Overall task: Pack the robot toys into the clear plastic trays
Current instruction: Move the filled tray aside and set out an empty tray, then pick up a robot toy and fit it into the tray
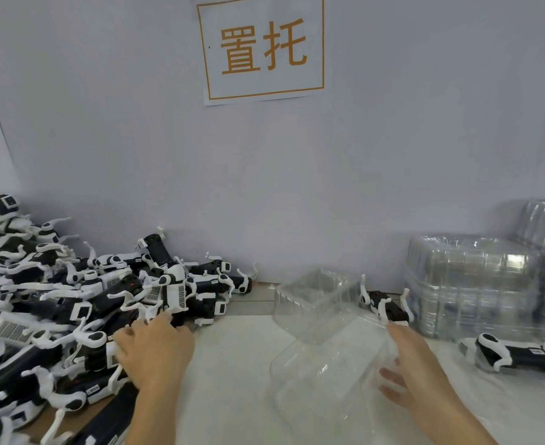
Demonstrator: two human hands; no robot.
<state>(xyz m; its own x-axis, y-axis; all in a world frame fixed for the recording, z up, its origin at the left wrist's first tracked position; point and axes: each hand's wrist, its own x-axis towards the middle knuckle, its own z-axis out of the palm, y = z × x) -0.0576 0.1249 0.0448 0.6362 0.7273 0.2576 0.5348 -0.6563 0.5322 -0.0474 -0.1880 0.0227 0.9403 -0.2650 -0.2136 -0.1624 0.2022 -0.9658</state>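
Observation:
A big heap of black and white robot toys [56, 303] covers the left of the table. My left hand [155, 351] lies on the heap's right edge, its fingers curled down over one robot toy [101, 351]. In the middle sits a clear plastic tray [322, 380] with a second clear half [316, 300] raised behind it. My right hand [415, 370] grips the tray's right side, thumb on the rim and fingers showing through the plastic. The tray looks empty.
Stacks of clear trays [470, 284] stand at the right against the wall. One robot toy [521, 351] lies in front of them and another [386, 303] behind the held tray. A paper sign [261, 49] hangs on the grey wall.

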